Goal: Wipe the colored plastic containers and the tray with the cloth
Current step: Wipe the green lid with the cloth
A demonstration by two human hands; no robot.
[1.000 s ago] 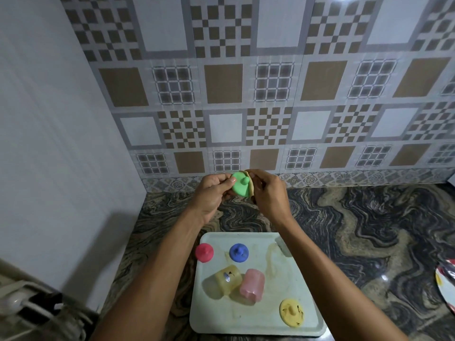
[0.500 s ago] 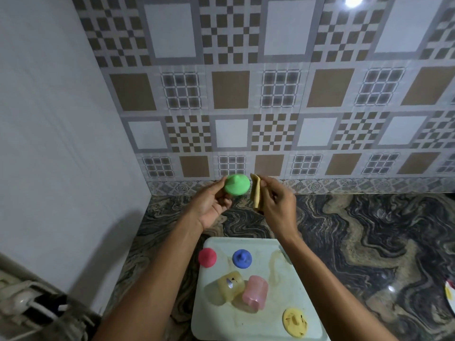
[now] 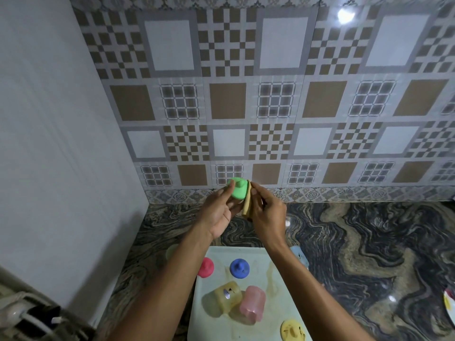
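Glossy, swirl-veined dark stone counter (image 3: pixel 369 242) bears a smooth pale rectangular plastic tray (image 3: pixel 216 331), its long axis running away from the person. Above both, the left hand (image 3: pixel 219 212) pinches a round green plastic lid (image 3: pixel 238 190), knob facing the camera. The right hand (image 3: pixel 266 215) pinches a folded tan cloth (image 3: pixel 247 205) against the lid's rim.

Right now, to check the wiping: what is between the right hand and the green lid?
The folded tan cloth, which the right hand holds against the green lid gripped by the left hand. The head view shows it.
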